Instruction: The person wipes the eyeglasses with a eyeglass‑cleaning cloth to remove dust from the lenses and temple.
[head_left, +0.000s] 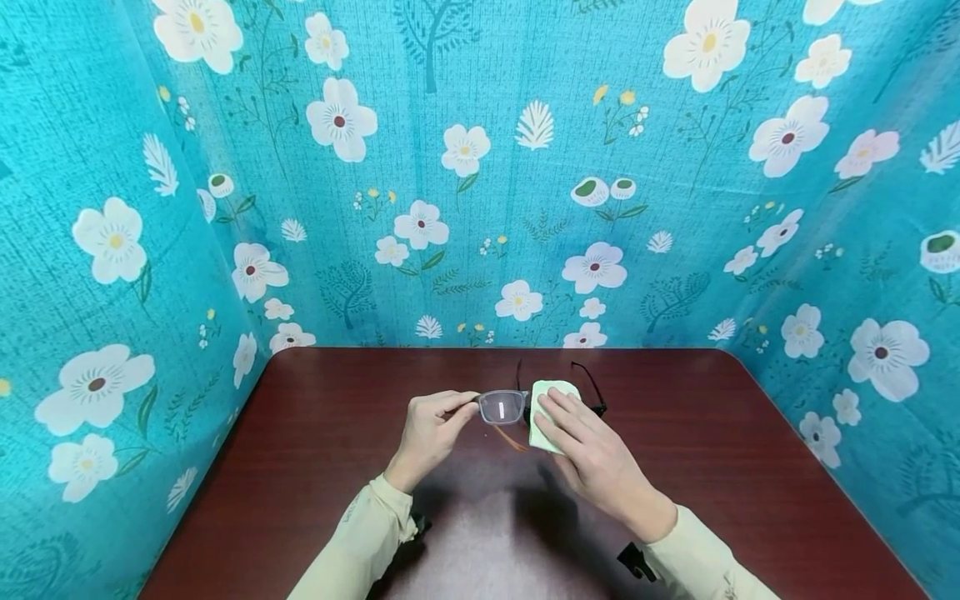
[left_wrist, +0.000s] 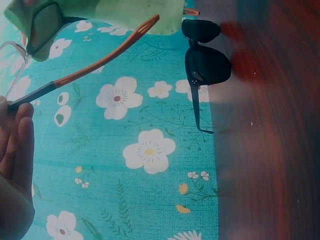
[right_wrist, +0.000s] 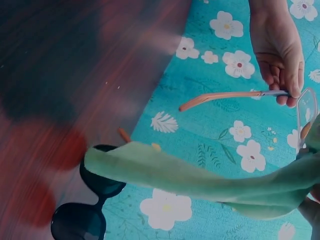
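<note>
My left hand point(head_left: 433, 429) pinches a pair of eyeglasses point(head_left: 501, 407) at the hinge of one side, holding them up over the table. They have a thin clear-grey rim, and one temple point(right_wrist: 220, 96) ends in an orange-brown tip. A pale green cloth point(head_left: 543, 433) covers the other lens, gripped there by my right hand point(head_left: 596, 454). In the right wrist view the cloth hangs out long from my fingers, and much of that hand lies out of frame. Part of the far lens shows past the cloth point(left_wrist: 115, 12) in the left wrist view.
Black sunglasses point(left_wrist: 209, 65) rest on the dark red-brown table point(head_left: 322, 500) behind my right hand, temples pointing away; the cloth partly hides them in the head view. A blue flowered curtain point(head_left: 465, 275) stands along the table's back and sides.
</note>
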